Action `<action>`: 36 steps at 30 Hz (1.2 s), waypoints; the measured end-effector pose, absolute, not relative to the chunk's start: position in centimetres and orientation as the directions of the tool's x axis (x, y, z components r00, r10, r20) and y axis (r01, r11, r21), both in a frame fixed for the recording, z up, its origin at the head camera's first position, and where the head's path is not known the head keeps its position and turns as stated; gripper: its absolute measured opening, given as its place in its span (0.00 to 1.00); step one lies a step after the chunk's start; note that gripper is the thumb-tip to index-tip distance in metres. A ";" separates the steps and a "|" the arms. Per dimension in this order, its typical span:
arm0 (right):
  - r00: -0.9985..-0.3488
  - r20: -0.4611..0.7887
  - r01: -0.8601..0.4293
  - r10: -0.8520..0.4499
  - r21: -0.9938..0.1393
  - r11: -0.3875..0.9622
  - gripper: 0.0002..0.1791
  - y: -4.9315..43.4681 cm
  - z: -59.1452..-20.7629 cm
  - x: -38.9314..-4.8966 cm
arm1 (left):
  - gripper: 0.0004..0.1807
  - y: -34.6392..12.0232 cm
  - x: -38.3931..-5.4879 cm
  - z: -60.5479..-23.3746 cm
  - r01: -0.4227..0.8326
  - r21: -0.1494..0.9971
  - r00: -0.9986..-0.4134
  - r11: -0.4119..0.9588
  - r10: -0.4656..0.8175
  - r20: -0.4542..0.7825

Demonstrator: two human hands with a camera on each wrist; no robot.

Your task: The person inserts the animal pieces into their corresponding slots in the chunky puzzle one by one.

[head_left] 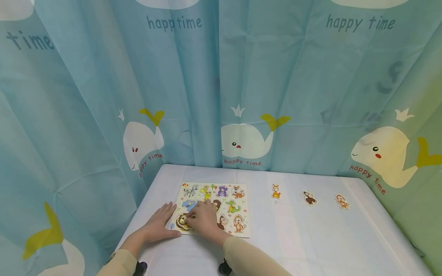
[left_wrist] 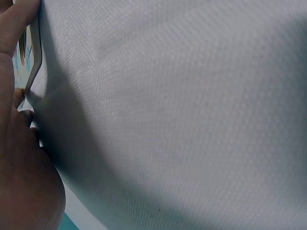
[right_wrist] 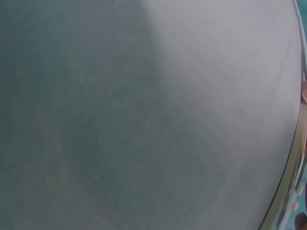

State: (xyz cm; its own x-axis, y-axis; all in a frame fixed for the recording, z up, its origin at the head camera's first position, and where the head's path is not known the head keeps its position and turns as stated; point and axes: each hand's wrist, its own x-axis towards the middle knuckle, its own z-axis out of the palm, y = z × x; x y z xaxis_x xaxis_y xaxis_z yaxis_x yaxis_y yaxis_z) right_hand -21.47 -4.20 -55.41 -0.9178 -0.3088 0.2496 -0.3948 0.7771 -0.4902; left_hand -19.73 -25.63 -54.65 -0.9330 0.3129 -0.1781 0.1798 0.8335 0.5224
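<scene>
A wooden animal puzzle board point(head_left: 246, 207) lies flat on the table. My left hand point(head_left: 157, 224) rests at its left side with fingers spread, the thumb along the lower left corner. In the left wrist view, the left hand point(left_wrist: 24, 158) shows beside the board's edge. Over the board's lower left part, my right hand point(head_left: 204, 219) has curled fingers and pinches the lion puzzle piece point(head_left: 182, 222) at its right side. The right hand and forearm cover part of the board. The right wrist view shows mostly table cloth and the board's edge.
To the right of the board lie a kangaroo piece point(head_left: 276, 191), a dark brown animal piece point(head_left: 309, 198) and a monkey piece point(head_left: 342, 201), apart from one another. Behind the white-covered table point(head_left: 310, 241) hangs a blue whale-print curtain point(head_left: 193, 96).
</scene>
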 end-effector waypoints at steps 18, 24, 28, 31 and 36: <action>-0.916 0.292 -0.389 -0.276 -0.469 0.793 0.06 -5.4 -56.3 -21.3 | 0.63 -25.7 -19.8 -54.8 0.185 0.523 -0.934 0.832 0.315 -0.171; -0.900 0.330 -0.416 -0.284 -0.464 0.782 0.07 -5.6 -56.5 -21.0 | 0.63 -25.7 -19.8 -54.8 0.195 0.522 -0.932 0.830 0.322 -0.165; -0.906 0.314 -0.408 -0.283 -0.475 0.780 0.08 -5.6 -56.5 -20.9 | 0.63 -25.6 -19.7 -54.7 0.185 0.525 -0.933 0.831 0.316 -0.172; -0.908 0.311 -0.406 -0.282 -0.477 0.780 0.08 -5.6 -56.4 -20.9 | 0.63 -25.6 -19.7 -54.7 0.182 0.525 -0.933 0.831 0.314 -0.173; -0.906 0.314 -0.407 -0.282 -0.471 0.782 0.08 -5.6 -56.2 -20.9 | 0.63 -25.6 -19.7 -54.6 0.184 0.522 -0.934 0.833 0.313 -0.171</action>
State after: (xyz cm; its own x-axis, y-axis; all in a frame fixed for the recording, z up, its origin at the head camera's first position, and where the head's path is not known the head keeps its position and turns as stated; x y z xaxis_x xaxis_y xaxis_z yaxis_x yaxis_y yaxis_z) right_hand -20.88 -5.59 -56.25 -0.9063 -0.2824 0.3144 -0.4072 0.7824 -0.4712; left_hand -19.65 -25.56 -54.60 -0.9343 0.3130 -0.1705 0.1838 0.8329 0.5221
